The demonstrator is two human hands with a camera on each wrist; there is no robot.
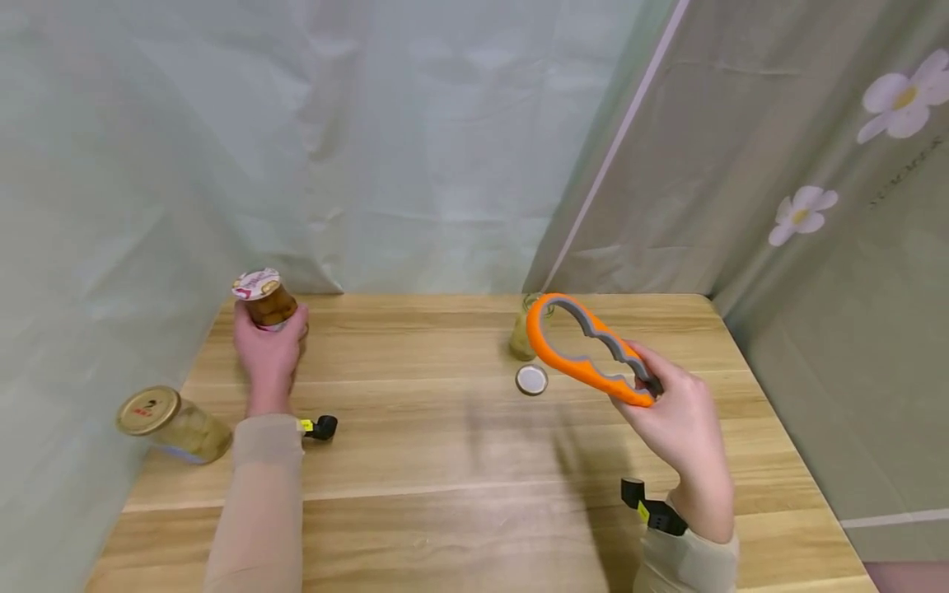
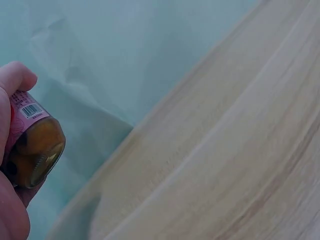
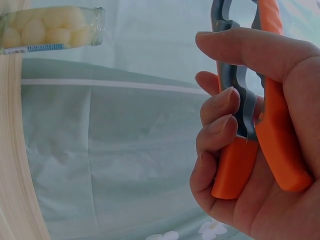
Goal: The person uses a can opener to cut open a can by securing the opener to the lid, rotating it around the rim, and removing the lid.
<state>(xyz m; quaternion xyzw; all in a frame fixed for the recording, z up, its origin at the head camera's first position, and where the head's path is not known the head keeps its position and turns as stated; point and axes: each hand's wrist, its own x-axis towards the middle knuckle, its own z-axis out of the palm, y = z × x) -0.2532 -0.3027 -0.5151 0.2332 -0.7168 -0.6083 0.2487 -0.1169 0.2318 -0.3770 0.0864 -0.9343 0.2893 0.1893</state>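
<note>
The left hand (image 1: 268,354) curls its fingers round a fruit jar (image 1: 271,308). The right hand's (image 1: 676,412) fingers clamp a jar opener (image 1: 593,377).

Creased pale-green curtain (image 1: 445,148) with white flowers (image 1: 804,216) around a wood-grained table (image 1: 415,445)

Three jars (image 1: 273,310), three lids (image 1: 531,380), one opener (image 1: 586,375)

Wooden table (image 1: 415,461), lidded jar (image 1: 194,434), open jar (image 1: 521,339), loose lid (image 1: 531,380)
</note>
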